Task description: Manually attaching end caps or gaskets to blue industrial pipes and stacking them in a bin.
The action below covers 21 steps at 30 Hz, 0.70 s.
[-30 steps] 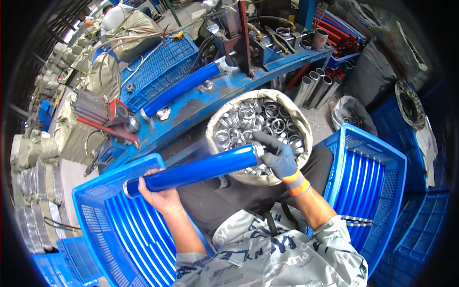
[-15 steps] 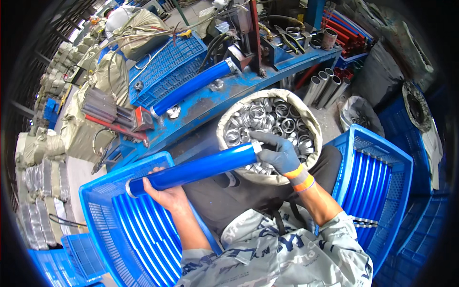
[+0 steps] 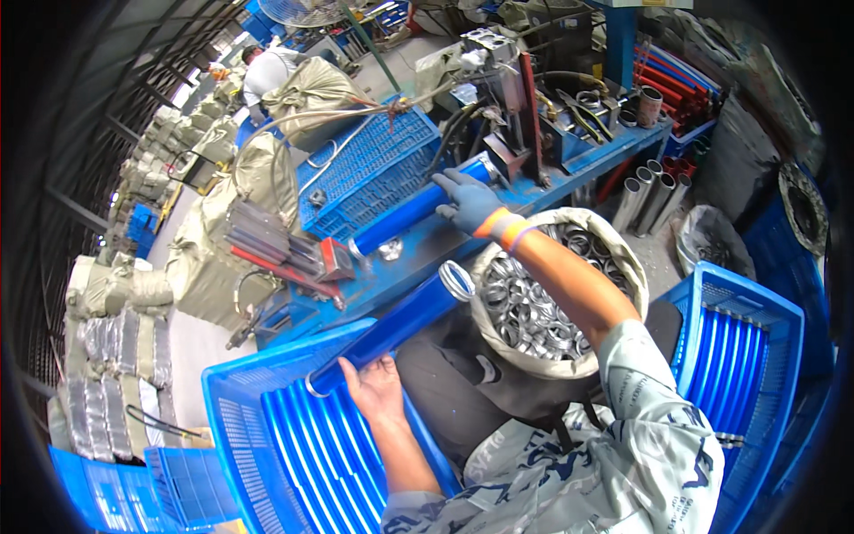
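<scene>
My left hand [image 3: 375,390], bare, grips a blue tube [image 3: 391,327] near its lower end. The tube slants up to the right over a blue crate, and a silver metal ring [image 3: 456,281] sits at its raised end. My right hand [image 3: 471,206], in a grey glove with an orange cuff, reaches over a second blue tube [image 3: 396,220] lying on the blue workbench [image 3: 418,254]. Its fingers are stretched out and apart at that tube's right part; whether they touch it I cannot tell. Below my right forearm stands a cloth-lined tub [image 3: 633,267] full of metal rings [image 3: 534,303].
Blue crates with rows of blue tubes stand left [image 3: 218,418] and right [image 3: 787,356] of me. The bench carries a clamp fixture [image 3: 334,260], an upright press [image 3: 498,89] and pliers [image 3: 583,116]. Bare metal tubes [image 3: 654,200] stand beyond the tub. Another person [image 3: 267,71] bends over far back.
My right hand has let go of the held tube's ringed end and moved up and left to the bench tube. The view has shifted, and the held tube tilts more steeply.
</scene>
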Motion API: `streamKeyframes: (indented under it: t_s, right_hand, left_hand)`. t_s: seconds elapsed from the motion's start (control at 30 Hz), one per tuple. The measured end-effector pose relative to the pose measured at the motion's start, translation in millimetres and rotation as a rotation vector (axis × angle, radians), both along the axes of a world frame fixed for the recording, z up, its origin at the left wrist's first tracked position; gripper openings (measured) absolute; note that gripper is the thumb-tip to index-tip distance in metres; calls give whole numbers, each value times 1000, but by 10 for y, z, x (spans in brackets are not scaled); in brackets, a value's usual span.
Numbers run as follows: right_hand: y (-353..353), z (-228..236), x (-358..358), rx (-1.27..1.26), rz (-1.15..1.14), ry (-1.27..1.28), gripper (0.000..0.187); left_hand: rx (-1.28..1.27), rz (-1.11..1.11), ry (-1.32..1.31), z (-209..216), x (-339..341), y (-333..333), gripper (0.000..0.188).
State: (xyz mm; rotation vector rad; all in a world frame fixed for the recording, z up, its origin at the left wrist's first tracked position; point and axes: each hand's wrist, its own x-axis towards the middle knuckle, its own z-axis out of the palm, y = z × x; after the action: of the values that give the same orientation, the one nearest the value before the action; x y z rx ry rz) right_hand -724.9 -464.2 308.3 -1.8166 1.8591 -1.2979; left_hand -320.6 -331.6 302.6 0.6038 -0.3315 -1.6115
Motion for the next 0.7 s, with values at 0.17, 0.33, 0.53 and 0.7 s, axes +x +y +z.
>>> streamKeyframes:
  t_s: [0.17, 0.33, 0.53, 0.7]
  right_hand:
    - [-620, -625, -1068, -24, -528, 763, 63]
    - [-344, 193, -276, 24, -36, 512, 65]
    - [1439, 826, -792, -427, -114, -455, 66]
    - [2815, 426, -934, -360, -186, -852, 86]
  left_hand:
    - [38, -67, -26, 71, -575, -55, 67]
    - [123, -30, -119, 45, -49, -35, 60]
    - [-8, -215, -224, -403, -1185, -735, 40]
    - [30, -130, -354, -491, -2408, -2209, 80]
